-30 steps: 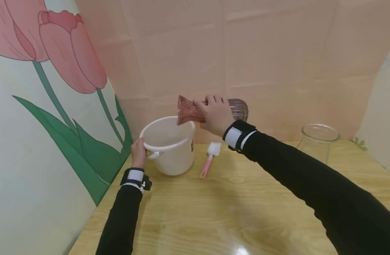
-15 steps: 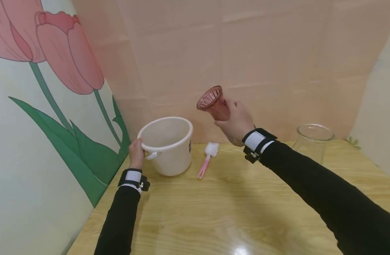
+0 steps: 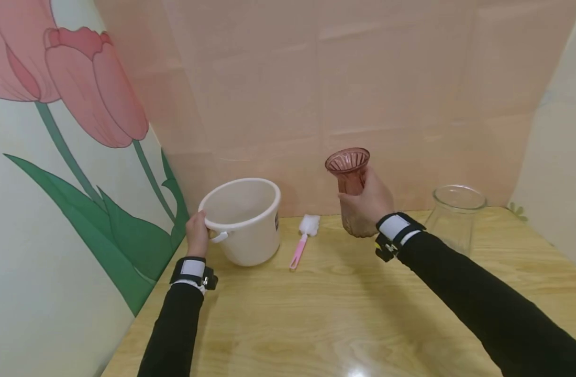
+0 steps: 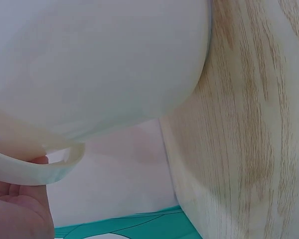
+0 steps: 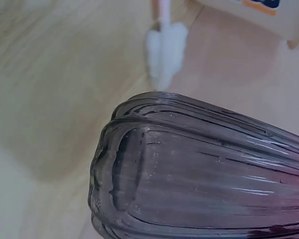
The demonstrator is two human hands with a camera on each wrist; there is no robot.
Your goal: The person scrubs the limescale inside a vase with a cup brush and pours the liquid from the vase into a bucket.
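My right hand (image 3: 369, 201) grips a ribbed pink glass vase (image 3: 350, 180) around its neck and holds it upright, its base just above the wooden table (image 3: 344, 314). The right wrist view shows the vase's ribbed body (image 5: 204, 169) close up from below. My left hand (image 3: 197, 234) holds the rim of a white plastic bucket (image 3: 243, 220) at its left side, by the handle lug. In the left wrist view the bucket wall (image 4: 99, 64) fills the top and the rim (image 4: 35, 167) sits over my palm.
A pink-handled brush with a white sponge head (image 3: 303, 233) lies between bucket and vase, also in the right wrist view (image 5: 164, 47). A clear glass jar (image 3: 455, 214) stands at the back right. Walls close in on the left, back and right.
The vase went from lying tipped with its mouth over the bucket to upright. My right hand carried it right and down towards the table. The left hand stayed on the bucket rim.
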